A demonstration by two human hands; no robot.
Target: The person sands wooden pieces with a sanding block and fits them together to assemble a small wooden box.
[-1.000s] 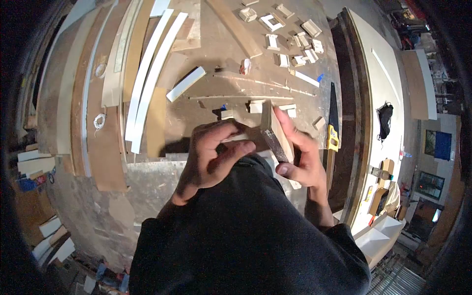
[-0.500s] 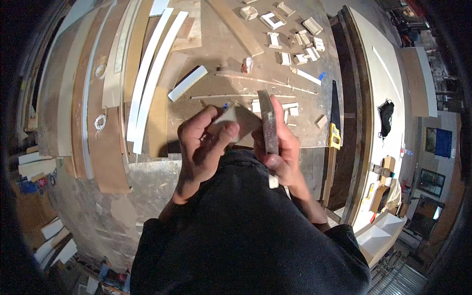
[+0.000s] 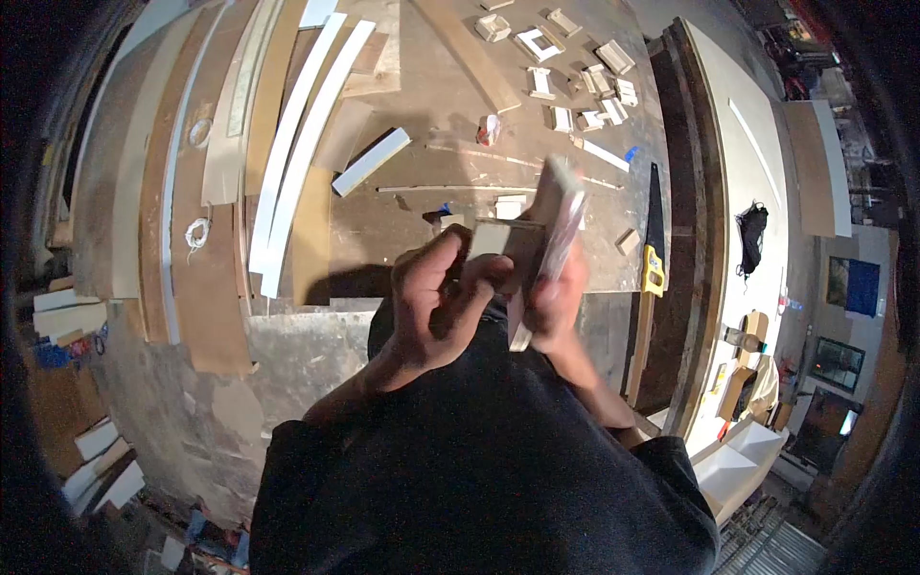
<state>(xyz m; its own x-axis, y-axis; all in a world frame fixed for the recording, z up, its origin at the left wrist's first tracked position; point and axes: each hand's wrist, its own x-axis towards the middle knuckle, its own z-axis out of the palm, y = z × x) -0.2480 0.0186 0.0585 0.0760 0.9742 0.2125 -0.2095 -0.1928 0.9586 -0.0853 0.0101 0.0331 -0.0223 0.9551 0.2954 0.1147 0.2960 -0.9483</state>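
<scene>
My left hand is closed round a small pale wooden piece, thumb on its near side, in front of my chest. My right hand grips a flat wooden block, blurred by motion and tilted upright. The block's face lies against or very close to the right end of the small piece; contact cannot be made out exactly. Behind the hands, a little white piece rests on the workbench. Part of the right fingers is hidden behind the block.
Several small wooden assemblies lie at the back right. A handsaw with a yellow handle is on the bench's right edge. Long white strips and a white-faced bar lie left. Another table stands right.
The flat block has swung from near vertical to a rightward lean and come up against the small piece. My left hand has shifted right, and the small piece has turned.
</scene>
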